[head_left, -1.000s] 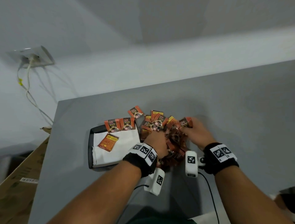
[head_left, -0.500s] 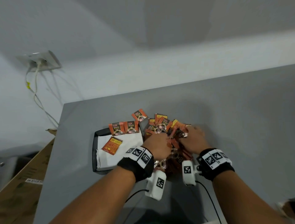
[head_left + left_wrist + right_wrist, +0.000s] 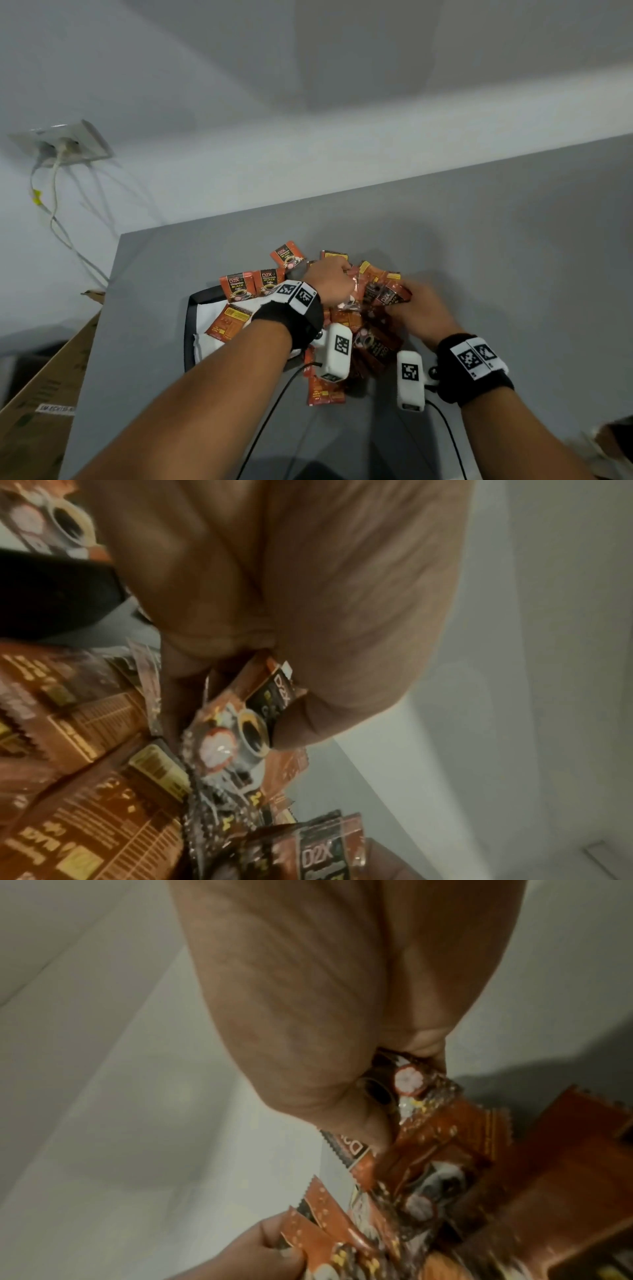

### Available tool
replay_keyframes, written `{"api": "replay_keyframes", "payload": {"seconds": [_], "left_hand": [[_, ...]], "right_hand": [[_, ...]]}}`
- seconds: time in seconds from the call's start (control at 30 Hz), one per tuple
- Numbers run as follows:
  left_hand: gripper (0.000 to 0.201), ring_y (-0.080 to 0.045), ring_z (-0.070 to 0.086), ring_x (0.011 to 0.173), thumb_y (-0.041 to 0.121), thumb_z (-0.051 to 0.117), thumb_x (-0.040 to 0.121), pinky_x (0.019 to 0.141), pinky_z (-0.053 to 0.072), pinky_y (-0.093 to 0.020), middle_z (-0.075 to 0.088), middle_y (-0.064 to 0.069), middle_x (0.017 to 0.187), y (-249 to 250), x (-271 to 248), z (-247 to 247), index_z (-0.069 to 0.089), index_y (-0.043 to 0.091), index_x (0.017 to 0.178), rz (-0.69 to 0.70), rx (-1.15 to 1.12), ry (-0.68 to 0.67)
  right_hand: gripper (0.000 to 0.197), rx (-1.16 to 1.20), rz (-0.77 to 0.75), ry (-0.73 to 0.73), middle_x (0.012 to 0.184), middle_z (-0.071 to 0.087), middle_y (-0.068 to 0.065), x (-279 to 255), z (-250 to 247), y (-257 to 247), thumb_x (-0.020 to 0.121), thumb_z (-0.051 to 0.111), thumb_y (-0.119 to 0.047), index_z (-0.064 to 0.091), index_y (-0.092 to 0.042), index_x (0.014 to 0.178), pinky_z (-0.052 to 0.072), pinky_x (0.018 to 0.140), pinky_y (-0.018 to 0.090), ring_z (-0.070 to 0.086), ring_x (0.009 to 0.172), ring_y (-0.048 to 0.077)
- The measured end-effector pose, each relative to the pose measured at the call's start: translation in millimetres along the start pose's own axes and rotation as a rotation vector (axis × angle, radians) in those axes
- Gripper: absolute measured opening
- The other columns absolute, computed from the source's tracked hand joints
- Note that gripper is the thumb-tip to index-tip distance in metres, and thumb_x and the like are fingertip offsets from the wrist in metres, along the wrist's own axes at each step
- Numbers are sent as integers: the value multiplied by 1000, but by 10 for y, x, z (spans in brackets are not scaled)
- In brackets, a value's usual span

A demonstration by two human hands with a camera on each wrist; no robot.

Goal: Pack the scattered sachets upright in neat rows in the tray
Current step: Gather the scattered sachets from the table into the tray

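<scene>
table [image 3: 479,240] grey | wall socket [image 3: 65,145] upper left, white cables [image 3: 56,219] hanging | cardboard box [image 3: 37,383] left of table

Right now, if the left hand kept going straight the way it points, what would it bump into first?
Probably the far sachets of the pile, just past the left hand, which already holds one; depth is unclear.

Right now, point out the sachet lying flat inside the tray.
The orange sachet with its printed back up, lying flat on the tray's white liner. The two sachets at the far rim stand upright.
</scene>
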State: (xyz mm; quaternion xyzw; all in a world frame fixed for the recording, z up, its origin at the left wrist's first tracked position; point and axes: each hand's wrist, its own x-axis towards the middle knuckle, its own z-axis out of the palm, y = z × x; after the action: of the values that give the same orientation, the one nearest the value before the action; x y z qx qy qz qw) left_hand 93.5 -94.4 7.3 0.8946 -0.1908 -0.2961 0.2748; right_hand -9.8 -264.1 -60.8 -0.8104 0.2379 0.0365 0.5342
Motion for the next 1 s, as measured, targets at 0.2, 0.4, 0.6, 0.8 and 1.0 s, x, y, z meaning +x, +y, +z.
{"api": "replay_keyframes", "payload": {"seconds": [0.2,0.4,0.6,0.8,1.0], "left_hand": [[27,-24,66,101,13,61,92,74,53,-30,69,-9,121,113,214,211,68,10,118,33,82,-25],[34,-22,61,92,14,70,89,68,49,-27,68,-8,112,115,310,405,63,5,121,7,179,-76],[60,-22,61,100,8,72,85,70,48,-28,61,-5,122,77,302,477,44,14,138,-28,43,-17],[45,-19,62,76,6,61,87,54,46,-25,64,0,101,7,276,29,48,23,127,-34,-158,102],[31,-27,65,90,0,47,91,72,52,-34,67,-5,102,-76,319,-359,71,8,108,-38,35,148]], "right_hand": [[25,334,111,44,78,74,11,-2,-140,125,76,67,15,68,-3,94,54,61,33,70,77,30],[24,475,166,81,89,75,18,-33,-158,208,80,68,11,68,-2,100,58,70,39,73,80,31],[32,437,152,105,96,74,21,43,-73,197,73,74,5,67,-3,103,56,70,38,71,88,35],[21,255,57,196,82,69,8,131,-182,-257,81,72,2,65,-11,95,49,50,25,64,64,17],[14,-404,-91,61,96,70,6,588,-77,-610,80,71,-10,67,-5,92,51,64,28,65,85,24]]}}
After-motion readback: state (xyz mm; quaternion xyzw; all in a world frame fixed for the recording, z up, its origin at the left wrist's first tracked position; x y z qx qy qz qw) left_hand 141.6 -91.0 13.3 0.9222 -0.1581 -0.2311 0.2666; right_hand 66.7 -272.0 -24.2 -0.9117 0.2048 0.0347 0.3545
